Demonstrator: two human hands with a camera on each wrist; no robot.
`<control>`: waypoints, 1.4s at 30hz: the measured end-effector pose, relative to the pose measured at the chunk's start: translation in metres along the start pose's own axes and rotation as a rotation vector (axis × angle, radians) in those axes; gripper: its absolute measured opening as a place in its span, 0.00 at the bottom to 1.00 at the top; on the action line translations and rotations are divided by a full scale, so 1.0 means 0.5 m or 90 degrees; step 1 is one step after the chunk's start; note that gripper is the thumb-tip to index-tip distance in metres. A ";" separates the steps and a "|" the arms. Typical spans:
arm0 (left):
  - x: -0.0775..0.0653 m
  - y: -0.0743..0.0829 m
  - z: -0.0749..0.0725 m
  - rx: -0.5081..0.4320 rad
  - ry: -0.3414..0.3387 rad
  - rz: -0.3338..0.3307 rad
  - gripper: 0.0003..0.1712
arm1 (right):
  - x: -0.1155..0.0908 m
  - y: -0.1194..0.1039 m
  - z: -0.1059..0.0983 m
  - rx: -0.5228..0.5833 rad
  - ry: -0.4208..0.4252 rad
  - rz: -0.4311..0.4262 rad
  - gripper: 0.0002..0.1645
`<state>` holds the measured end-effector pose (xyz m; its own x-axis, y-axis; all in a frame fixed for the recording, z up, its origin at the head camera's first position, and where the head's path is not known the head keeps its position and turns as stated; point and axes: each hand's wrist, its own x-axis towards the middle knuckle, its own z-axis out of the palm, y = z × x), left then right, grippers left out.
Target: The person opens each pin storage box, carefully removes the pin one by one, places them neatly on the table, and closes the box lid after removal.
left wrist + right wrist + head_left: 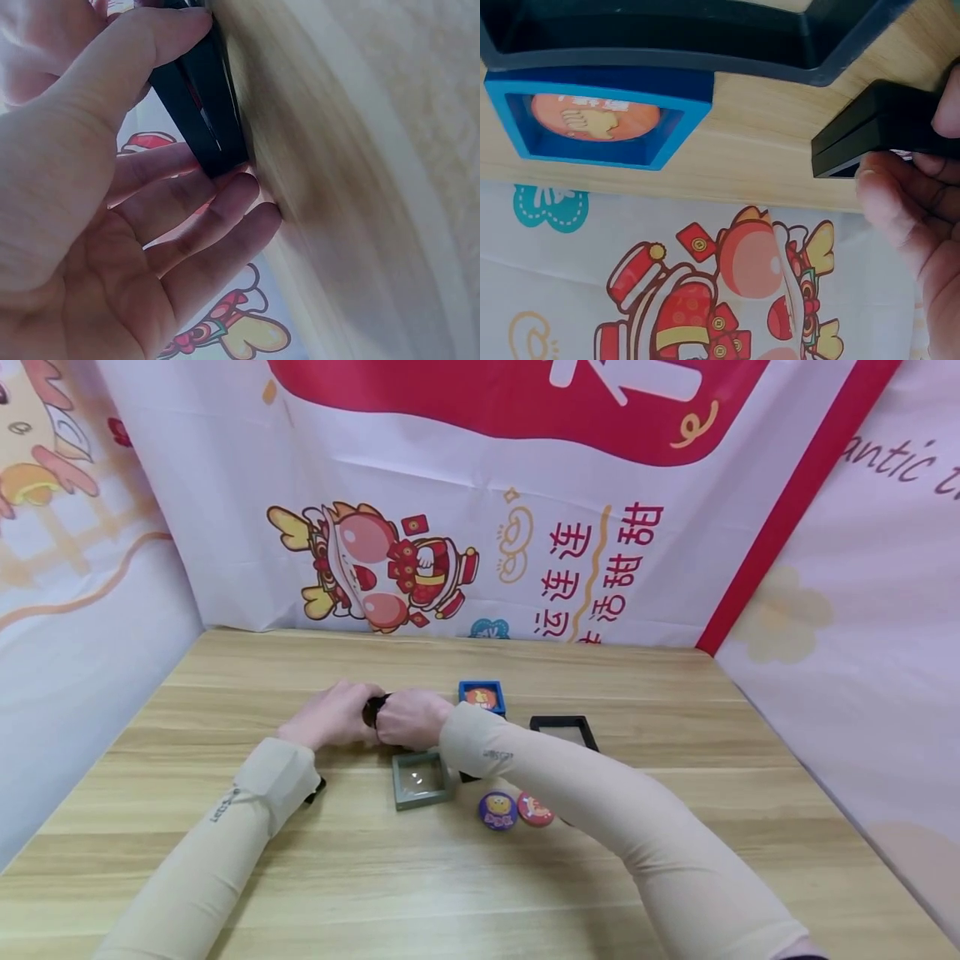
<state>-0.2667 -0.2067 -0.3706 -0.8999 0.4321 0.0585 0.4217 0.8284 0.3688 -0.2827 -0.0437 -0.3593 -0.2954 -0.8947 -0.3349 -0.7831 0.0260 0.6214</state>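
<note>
Also, blue frame near right fingers

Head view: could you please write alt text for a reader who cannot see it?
A person's left hand and right hand hold a black frame at a wooden table. Nearby lie a grey frame, a blue frame, a purple badge and a red badge; behind hangs a printed white cloth.
</note>
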 end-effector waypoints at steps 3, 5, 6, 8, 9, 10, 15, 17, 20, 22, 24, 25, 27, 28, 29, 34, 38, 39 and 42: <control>0.001 -0.005 -0.001 -0.006 0.003 0.015 0.23 | -0.007 0.016 -0.004 0.117 0.013 0.004 0.09; 0.000 -0.010 -0.002 -0.012 0.002 0.022 0.24 | -0.012 0.031 -0.006 0.220 0.028 0.017 0.08; -0.001 -0.012 -0.002 -0.016 -0.001 0.024 0.24 | -0.014 0.038 -0.007 0.269 0.038 0.029 0.07; -0.003 -0.016 -0.003 -0.024 -0.008 0.020 0.26 | -0.017 0.049 -0.008 0.333 0.050 0.046 0.06; -0.004 -0.016 -0.003 -0.027 -0.012 0.017 0.26 | -0.018 0.052 -0.008 0.348 0.054 0.049 0.06; -0.005 -0.017 -0.003 -0.032 -0.016 0.015 0.25 | -0.018 0.054 -0.008 0.361 0.058 0.051 0.07; -0.006 -0.017 0.000 -0.045 -0.018 0.008 0.21 | -0.009 0.045 -0.007 0.321 0.070 0.038 0.09; -0.004 -0.016 0.001 -0.040 -0.014 0.007 0.21 | -0.006 0.038 -0.006 0.278 0.077 0.038 0.09; -0.001 -0.015 0.001 -0.031 -0.008 0.010 0.23 | -0.005 0.028 -0.008 0.206 0.089 0.038 0.07; 0.001 -0.013 0.000 -0.026 -0.005 0.008 0.24 | -0.007 0.022 -0.009 0.171 0.096 0.035 0.06; 0.004 -0.012 -0.001 -0.024 -0.003 0.006 0.26 | -0.008 0.018 -0.009 0.146 0.104 0.028 0.08; 0.004 -0.011 -0.001 -0.024 -0.004 0.004 0.27 | -0.010 0.017 -0.009 0.142 0.103 0.026 0.08; 0.005 -0.008 -0.002 -0.025 -0.006 0.001 0.27 | -0.012 0.017 -0.008 0.150 0.101 0.024 0.09; 0.005 -0.007 -0.003 -0.026 -0.008 0.000 0.27 | -0.013 0.019 -0.008 0.155 0.098 0.023 0.08; 0.005 -0.006 -0.003 -0.026 -0.008 -0.002 0.27 | -0.015 0.022 -0.009 0.164 0.092 0.021 0.07; 0.004 -0.005 -0.004 -0.033 0.008 -0.008 0.32 | -0.026 0.048 -0.024 0.213 0.053 0.033 0.08; 0.002 -0.009 -0.003 -0.034 0.012 -0.016 0.33 | -0.030 0.065 -0.033 0.223 0.052 0.032 0.08; 0.001 -0.010 -0.002 -0.037 0.009 -0.019 0.33 | -0.030 0.068 -0.033 0.223 0.052 0.037 0.09; 0.001 -0.013 -0.001 -0.041 -0.001 -0.032 0.35 | -0.033 0.072 -0.032 0.218 0.048 0.064 0.13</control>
<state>-0.2699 -0.2123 -0.3728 -0.9195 0.3913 0.0376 0.3683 0.8240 0.4306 -0.2972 -0.0354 -0.3202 -0.3487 -0.9103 -0.2230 -0.8940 0.2516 0.3707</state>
